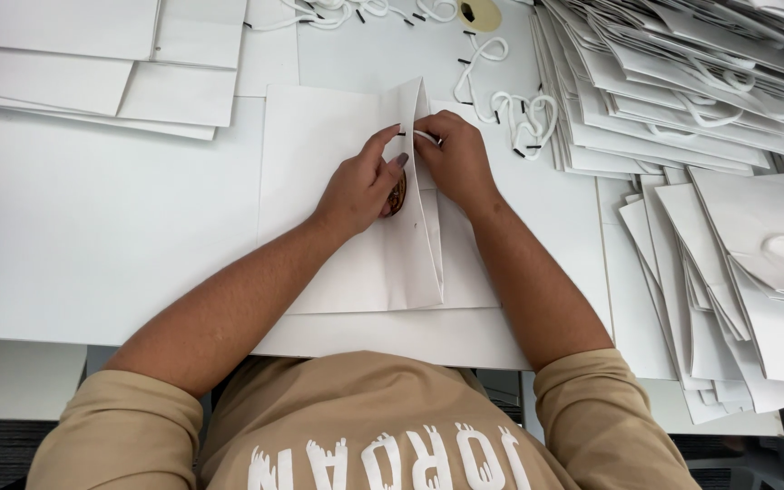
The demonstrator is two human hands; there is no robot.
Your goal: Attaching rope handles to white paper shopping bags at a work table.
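Both hands, left [362, 186] and right [455, 163], pinch a white cord [426, 136] at the upright flap of a white paper bag [338, 209] mid-desk [93, 227], where a hard tug could tear the flap

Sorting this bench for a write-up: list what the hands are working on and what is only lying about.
In hand:
- white paper bag, lying flat, held by the left hand
- white cord at the bag's top edge, pinched by the right hand

Lying about:
- loose cords on the table
- stacks of flat bags, right
- bags with handles, lower right
- folded sheets, upper left
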